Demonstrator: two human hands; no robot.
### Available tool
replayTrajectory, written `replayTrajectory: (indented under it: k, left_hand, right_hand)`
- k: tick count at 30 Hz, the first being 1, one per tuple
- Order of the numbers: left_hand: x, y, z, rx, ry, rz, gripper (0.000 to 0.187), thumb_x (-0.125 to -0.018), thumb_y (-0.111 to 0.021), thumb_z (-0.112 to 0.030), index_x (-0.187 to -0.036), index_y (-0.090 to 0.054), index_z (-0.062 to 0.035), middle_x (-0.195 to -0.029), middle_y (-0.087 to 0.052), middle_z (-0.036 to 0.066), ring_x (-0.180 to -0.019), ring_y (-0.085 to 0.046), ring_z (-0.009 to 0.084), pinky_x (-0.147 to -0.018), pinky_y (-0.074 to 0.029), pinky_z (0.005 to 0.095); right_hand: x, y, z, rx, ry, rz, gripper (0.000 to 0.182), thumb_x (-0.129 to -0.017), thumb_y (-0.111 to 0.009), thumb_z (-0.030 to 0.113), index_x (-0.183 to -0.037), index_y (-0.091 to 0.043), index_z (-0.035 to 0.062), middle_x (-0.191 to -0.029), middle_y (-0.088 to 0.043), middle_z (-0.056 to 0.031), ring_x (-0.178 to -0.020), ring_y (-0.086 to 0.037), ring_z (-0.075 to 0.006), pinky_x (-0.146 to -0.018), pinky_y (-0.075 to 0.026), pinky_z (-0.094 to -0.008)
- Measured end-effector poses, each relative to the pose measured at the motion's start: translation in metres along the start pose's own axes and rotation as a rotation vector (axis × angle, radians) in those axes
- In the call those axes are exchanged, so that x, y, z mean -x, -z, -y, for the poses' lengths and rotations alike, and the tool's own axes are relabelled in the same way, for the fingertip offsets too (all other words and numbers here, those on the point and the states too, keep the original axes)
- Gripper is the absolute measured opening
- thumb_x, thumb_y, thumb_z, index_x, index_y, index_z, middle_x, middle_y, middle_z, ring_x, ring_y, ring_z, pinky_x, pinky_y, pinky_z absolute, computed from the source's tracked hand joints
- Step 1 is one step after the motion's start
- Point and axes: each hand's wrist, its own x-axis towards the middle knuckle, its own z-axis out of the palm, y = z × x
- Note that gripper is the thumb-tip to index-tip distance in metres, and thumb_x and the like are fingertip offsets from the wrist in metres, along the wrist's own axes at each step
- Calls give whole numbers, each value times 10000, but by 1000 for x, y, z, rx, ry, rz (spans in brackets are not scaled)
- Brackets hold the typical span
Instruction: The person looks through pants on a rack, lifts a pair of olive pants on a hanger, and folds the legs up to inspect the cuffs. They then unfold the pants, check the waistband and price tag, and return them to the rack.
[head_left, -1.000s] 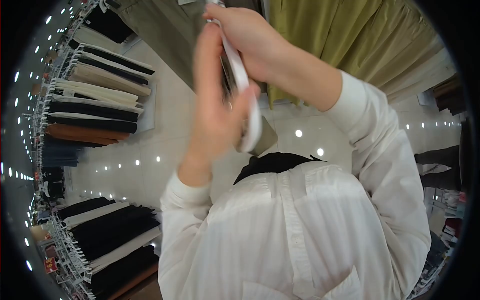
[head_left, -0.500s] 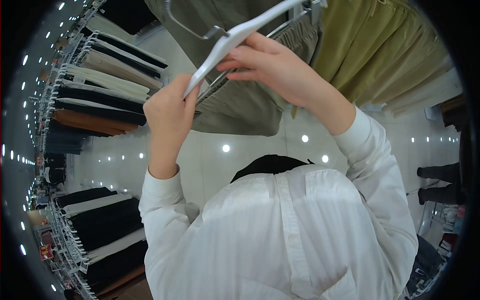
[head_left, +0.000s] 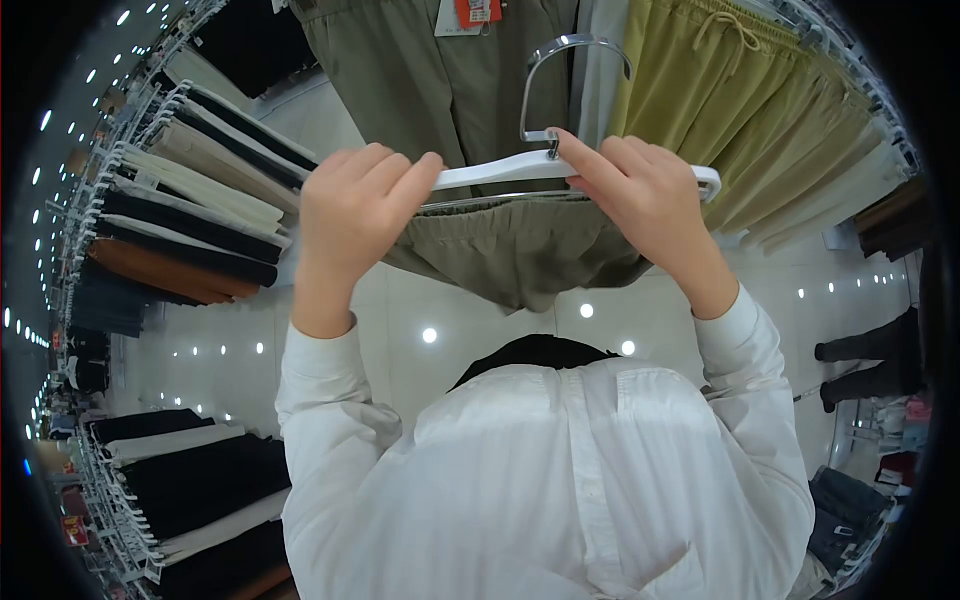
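A white clothes hanger (head_left: 490,174) with a metal hook is held nearly level in front of me. My left hand (head_left: 362,215) is wrapped around its left end, hiding that tip. My right hand (head_left: 645,200) is closed around its right half, with the curved white tip sticking out beyond it. Olive-grey elastic-waist trousers (head_left: 520,245) hang from the metal bar just below the white part. Their side edges are partly hidden by my hands. Behind the hanger, another olive-grey garment (head_left: 395,85) hangs with a white tag and a red tag (head_left: 478,10).
Yellow-green drawstring trousers (head_left: 690,90) hang on a rack at the right. Racks of dark, white and brown garments (head_left: 190,205) line the left, with more dark garments (head_left: 205,480) at lower left. A person's dark-clothed legs (head_left: 870,365) show at far right above the shiny tiled floor (head_left: 480,315).
The hanger has swung from a steep slant to nearly level, its hook now pointing away from me. My right hand has shifted right and closed around it. Tags have come into view behind.
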Motion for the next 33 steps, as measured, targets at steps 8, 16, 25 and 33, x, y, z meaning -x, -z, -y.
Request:
replayTrajectory:
  k: [8,16,25,33]
  left_hand:
    - [7,-57,-78,6,22,-532,321,-709,-683,-318,-985,-639,-160,-1054,-564,21,-981,-518,188,-892,-353,393]
    - [9,-61,-81,59,192,-467,354,-634,-742,-345,-909,-632,-150,-863,-530,-15,-873,-492,170,-863,-339,380]
    - [26,-55,-85,168,256,-292,265,-624,-730,-216,-828,-607,-99,-826,-575,19,-797,-531,189,-827,-388,357]
    - [41,-36,-72,497,347,-55,190,-663,-700,-179,-707,-566,-52,-669,-554,62,-616,-532,223,-591,-401,324]
  right_hand:
    - [-21,22,-13,52,-107,-78,411,-694,-675,164,-1096,-590,149,-592,-502,-30,-493,-498,-172,-443,-385,-294]
    - [-18,11,1,-40,-146,-68,353,-754,-647,265,-1093,-579,197,-577,-517,8,-474,-506,-147,-408,-372,-275]
    - [-13,3,15,-34,-147,-8,337,-737,-656,258,-1064,-592,204,-555,-478,3,-466,-482,-150,-404,-356,-280]
    - [-8,-1,37,-215,-175,43,488,-643,-710,318,-1089,-583,167,-580,-448,0,-539,-479,-159,-483,-371,-297]
